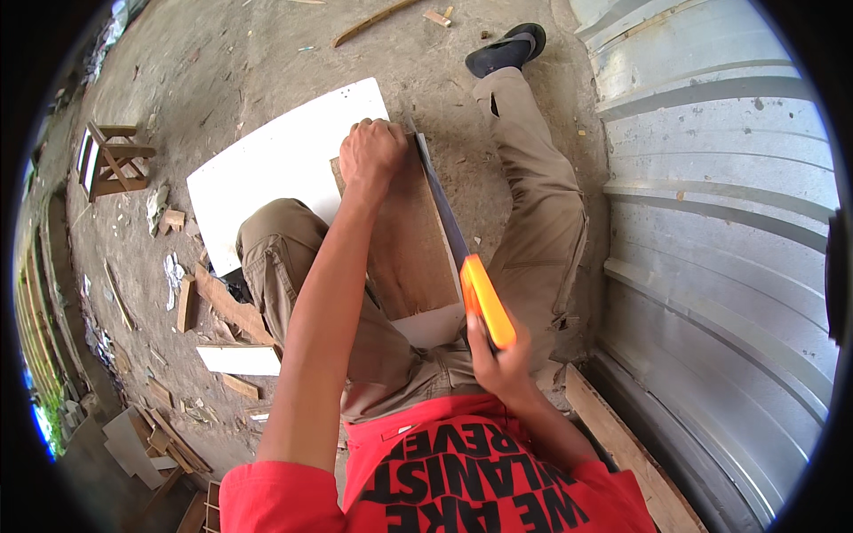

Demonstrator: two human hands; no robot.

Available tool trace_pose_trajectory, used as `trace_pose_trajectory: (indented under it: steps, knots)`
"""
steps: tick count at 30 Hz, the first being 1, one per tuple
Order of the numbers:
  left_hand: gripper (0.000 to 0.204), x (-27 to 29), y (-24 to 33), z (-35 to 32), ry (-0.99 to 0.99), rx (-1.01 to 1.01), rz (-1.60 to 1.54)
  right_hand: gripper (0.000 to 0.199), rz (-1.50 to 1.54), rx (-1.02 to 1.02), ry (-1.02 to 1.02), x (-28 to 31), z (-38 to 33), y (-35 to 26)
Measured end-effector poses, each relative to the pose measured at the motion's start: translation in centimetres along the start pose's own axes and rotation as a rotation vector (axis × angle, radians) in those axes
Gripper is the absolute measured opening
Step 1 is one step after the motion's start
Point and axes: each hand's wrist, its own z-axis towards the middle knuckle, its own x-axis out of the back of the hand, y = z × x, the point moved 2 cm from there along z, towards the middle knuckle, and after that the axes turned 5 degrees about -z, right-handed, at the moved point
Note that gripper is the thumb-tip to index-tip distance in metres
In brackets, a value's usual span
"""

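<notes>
My right hand [505,360] is wrapped round the orange handle of a hand saw [455,233], slightly smeared by motion. The blade runs away from me along the right edge of a brown wooden board [410,244]. At the far end of that board my left hand [371,153] presses down, its fingers curled over the edge. Beneath the brown board lies a large white panel [267,164], reaching out to the left, and a strip of white shows beside the blade. My left knee rests on the white panel. Where the saw teeth meet the material I cannot make out.
A small wooden stool [115,160] stands at the far left. Wood offcuts [233,306] and a white piece [238,360] litter the ground left of my leg. Corrugated metal sheeting [720,195] walls off the right side. A long stick [378,22] lies at the top.
</notes>
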Motion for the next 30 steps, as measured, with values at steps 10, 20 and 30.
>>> trace_pose_trajectory:
  steps: [10, 20, 30]
  knots:
    - [0.039, 0.4, 1.4, 0.1, -0.014, -0.088, 0.013, 0.024, -0.061, 0.171, 0.138, -7.6, 20.0, 1.4]
    - [0.039, -0.6, -0.4, 0.3, 0.090, -0.016, 0.002, 0.011, 0.008, 0.005, -0.006, -0.5, 1.2, 0.2]
    - [0.036, 0.6, 1.6, 0.0, 0.036, -0.105, 0.005, 0.027, 0.027, 0.179, 0.172, -7.2, 18.6, 1.7]
